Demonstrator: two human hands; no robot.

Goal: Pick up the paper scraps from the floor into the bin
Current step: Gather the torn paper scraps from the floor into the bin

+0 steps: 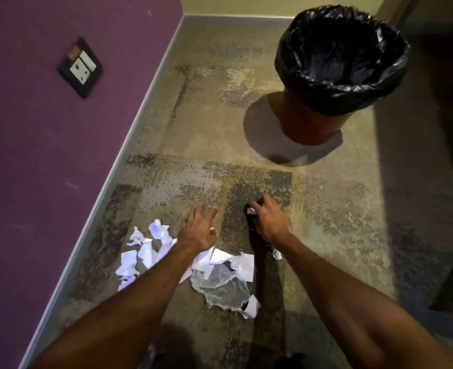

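White paper scraps (pixel 145 249) lie crumpled and torn on the mottled floor near the purple wall, with more scraps (pixel 236 262) and a translucent torn sheet (pixel 220 288) under my arms. A small scrap (pixel 276 253) lies beside my right wrist. My left hand (pixel 198 230) hovers over the pile, fingers spread, holding nothing that I can see. My right hand (pixel 269 222) is curled around a small white scrap (pixel 251 210) at its fingertips. The bin (pixel 313 123), reddish with a black liner (pixel 339 57), stands upright farther ahead on the right.
A purple wall with a wall socket (pixel 80 67) runs along the left, edged by a pale skirting (pixel 129 161). A dark shadowed area (pixel 438 129) lies on the right. Bare floor (pixel 206 115) stretches between my hands and the bin.
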